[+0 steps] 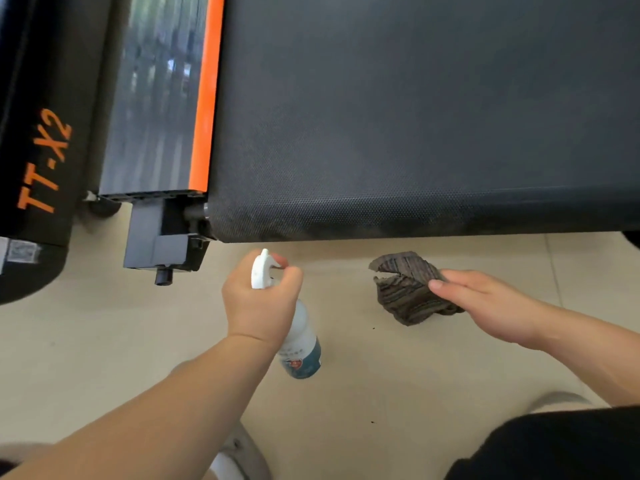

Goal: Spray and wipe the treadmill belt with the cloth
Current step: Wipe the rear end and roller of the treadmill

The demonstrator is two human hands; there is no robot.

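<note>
Head view: the treadmill belt (415,116) fills the upper frame, its near edge ending over pale floor (346,410). Just short of that edge the cloth (405,292) is bunched in the right hand (485,303), its grip a flat pinch with the thumb on top. The left hand (259,303) has its grip curled tight round the spray bottle (301,351), one finger at the trigger. An orange rail (206,98) borders the belt's left. Open floor lies between the hands.

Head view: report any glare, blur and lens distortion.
Head view: the glossy side rail carries smeared reflections; the treadmill belt weave is crisp at its near edge, softer farther up; that edge bows slightly from the wide lens; light is even, shadows on the floor faint.
</note>
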